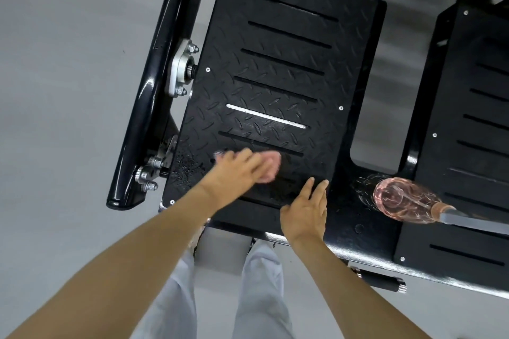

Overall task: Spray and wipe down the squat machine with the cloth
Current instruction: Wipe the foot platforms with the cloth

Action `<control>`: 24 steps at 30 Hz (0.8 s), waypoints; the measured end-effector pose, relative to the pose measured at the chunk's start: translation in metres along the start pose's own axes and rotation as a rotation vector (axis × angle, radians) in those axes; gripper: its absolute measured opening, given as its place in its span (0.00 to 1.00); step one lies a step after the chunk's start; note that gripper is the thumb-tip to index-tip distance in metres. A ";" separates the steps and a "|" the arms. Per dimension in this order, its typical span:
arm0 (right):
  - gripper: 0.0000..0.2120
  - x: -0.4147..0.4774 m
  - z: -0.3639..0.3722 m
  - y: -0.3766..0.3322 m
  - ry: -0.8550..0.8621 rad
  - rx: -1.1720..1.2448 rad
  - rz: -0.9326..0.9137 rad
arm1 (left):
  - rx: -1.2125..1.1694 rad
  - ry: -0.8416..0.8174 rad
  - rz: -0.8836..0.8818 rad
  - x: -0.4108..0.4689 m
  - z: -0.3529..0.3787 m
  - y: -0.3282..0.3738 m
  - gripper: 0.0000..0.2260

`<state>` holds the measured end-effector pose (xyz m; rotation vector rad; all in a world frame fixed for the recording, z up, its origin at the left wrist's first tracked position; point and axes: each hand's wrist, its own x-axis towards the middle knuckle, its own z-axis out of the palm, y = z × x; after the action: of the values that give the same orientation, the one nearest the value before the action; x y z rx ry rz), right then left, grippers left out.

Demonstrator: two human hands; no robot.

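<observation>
The squat machine's black diamond-tread foot plate (275, 69) fills the middle of the view. My left hand (234, 173) presses a pink cloth (271, 170) flat against the plate's near end; both are motion-blurred. Wet droplets (187, 165) glisten on the plate just left of that hand. My right hand (305, 212) rests palm-down with fingers spread on the plate's near edge, holding nothing. A clear pinkish spray bottle (405, 201) with a grey nozzle lies on its side on the black frame to the right, apart from both hands.
A second foot plate (473, 124) sits at the right. A glossy black tube (154, 74) with silver bolts and a bracket runs along the left side. Grey floor (68, 91) surrounds the machine. My legs in light trousers stand below the frame's near edge.
</observation>
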<state>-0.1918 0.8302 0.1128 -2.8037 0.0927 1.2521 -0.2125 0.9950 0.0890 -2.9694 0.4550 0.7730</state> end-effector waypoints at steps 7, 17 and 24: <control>0.39 0.006 -0.003 -0.008 0.007 0.021 -0.004 | -0.352 0.028 -0.886 -0.010 0.005 -0.055 0.35; 0.40 0.013 -0.011 0.010 0.003 0.000 0.006 | -0.273 0.107 -0.215 0.067 -0.033 0.065 0.29; 0.38 0.005 -0.004 0.005 -0.020 0.066 -0.002 | -0.282 0.097 -0.604 0.024 -0.014 -0.008 0.37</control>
<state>-0.1860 0.8245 0.1111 -2.7344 0.1276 1.2533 -0.1838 0.9942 0.0895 -3.1140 -0.5782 0.6603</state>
